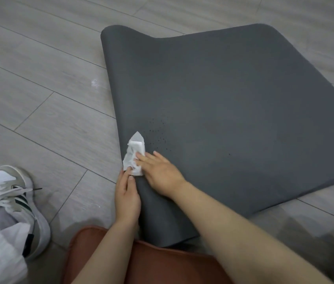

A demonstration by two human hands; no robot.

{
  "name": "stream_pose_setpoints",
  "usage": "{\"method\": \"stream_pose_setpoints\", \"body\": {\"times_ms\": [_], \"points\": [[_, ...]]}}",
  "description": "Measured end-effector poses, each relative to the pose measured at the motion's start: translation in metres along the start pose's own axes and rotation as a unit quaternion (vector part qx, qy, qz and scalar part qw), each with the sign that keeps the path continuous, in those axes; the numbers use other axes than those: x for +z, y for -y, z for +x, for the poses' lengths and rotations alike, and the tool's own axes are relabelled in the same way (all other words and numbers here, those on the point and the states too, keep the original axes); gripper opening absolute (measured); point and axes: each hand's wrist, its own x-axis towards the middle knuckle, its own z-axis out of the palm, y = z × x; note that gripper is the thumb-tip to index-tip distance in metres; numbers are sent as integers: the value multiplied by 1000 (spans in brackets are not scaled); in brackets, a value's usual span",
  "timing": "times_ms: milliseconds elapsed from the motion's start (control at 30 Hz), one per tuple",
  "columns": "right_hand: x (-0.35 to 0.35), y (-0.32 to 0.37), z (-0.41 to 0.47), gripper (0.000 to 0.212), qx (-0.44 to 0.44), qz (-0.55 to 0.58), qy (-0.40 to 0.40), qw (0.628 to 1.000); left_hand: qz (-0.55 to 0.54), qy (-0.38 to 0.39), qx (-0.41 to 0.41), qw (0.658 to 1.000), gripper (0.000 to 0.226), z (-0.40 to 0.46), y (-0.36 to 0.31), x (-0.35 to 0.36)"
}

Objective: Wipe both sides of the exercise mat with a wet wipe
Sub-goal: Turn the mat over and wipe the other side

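We find no container in view. One dark grey exercise mat (223, 111) lies on the grey plank floor (39, 89), its far end curled up into a roll and its near corner reaching the rust-coloured cushion (162, 265) at the bottom of the picture. A scatter of small dark specks shows on the mat surface just beyond the hands.

One white wet wipe (134, 155), crumpled, lies on the mat close to its left edge. The right hand (159, 171) lies palm down on the mat with its fingers straight and spread, the fingertips pressing on the wipe; it does not curl round it. The right forearm crosses the near part of the mat from the lower right.

The left hand (127, 195) lies along the mat's left edge, fingers extended and close together, the tips touching the lower corner of the wipe. We cannot tell whether the thumb is tucked under the mat edge. The left forearm rises from the cushion.

Count: two hands, one wipe, one mat, one cushion. One white and grey sneaker (12, 203) with dark stripes and white laces stands on the floor at the lower left, well apart from the mat, with white trouser cloth above it. White cloth also shows at the right edge.
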Motion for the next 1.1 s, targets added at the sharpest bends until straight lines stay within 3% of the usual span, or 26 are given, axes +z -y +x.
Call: {"method": "stream_pose_setpoints", "body": {"times_ms": [67,133,167,233,267,300,367,500,567,600,700,767,833,900,967,1033,1100], "points": [[-17,-36,-8,46,-3,-30,11,999,35,5,9,999,41,-1,1,2],[-43,-87,-24,52,129,-43,-75,988,35,12,15,999,44,-3,3,3],[-57,-118,-39,51,232,-68,-107,964,28,13,16,999,45,-4,4,3],[-86,-171,-82,33,472,-78,-116,870,19,6,19,1000,45,-2,5,4],[-96,-188,-97,36,555,-52,-119,821,18,1,22,1000,46,-2,6,4],[-99,-198,-102,42,586,-67,-100,801,15,-4,21,1000,46,0,5,6],[-88,-185,-87,45,589,-30,-112,799,13,-7,13,1000,45,0,5,8],[-36,-69,-27,37,361,6,-158,919,-37,-27,9,999,35,-3,-1,8],[-10,6,-24,40,176,47,-73,981,-88,-32,-14,996,40,-1,-8,6],[-1,26,-30,44,90,60,-15,994,-124,-23,-38,991,40,0,-10,5],[-5,4,-44,45,-71,-30,29,997,-153,9,-74,985,51,3,-6,5],[-22,-38,-46,47,-27,-88,-1,996,-127,11,-69,989,60,4,1,5],[-42,-98,-57,48,165,-105,-67,978,-123,19,-65,990,65,5,5,5],[-66,-158,-84,46,396,-106,-108,906,-123,24,-57,990,65,4,4,5],[-89,-192,-109,51,544,-82,-84,831,-161,31,-68,984,54,3,3,6],[-96,-188,-105,46,598,11,-96,796,-205,34,-78,975,45,2,2,7],[-83,-147,-81,38,534,73,-145,830,-219,30,-75,972,46,3,2,7]]}}
